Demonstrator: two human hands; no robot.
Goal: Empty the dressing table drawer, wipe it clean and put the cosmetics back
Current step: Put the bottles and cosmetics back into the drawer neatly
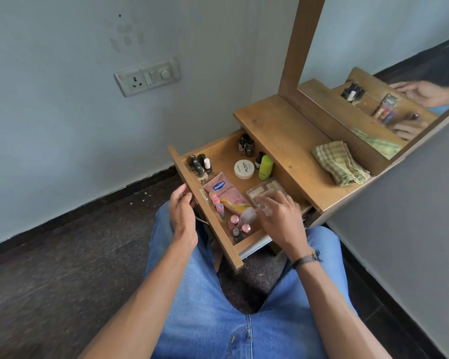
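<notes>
The wooden drawer (219, 154) stands pulled out, full of cosmetics. Inside lie a pink Vaseline tube (226, 194), a white round jar (244, 169), a green bottle (265, 167), dark nail polish bottles (200, 164), more dark bottles (245, 145) at the back, and pink-capped bottles (237, 226) near the front. My right hand (280, 216) is inside the drawer, fingers closed on a small clear bottle (263, 207) beside a clear plastic box (266, 190). My left hand (182, 211) rests at the drawer's front panel (210, 221), fingers curled at its edge.
A folded checked cloth (340, 161) lies on the dressing table top (283, 125). The mirror (399, 86) rises behind it at the right. A wall switch plate (147, 77) is on the left wall. My knees in blue jeans sit under the drawer on the dark floor.
</notes>
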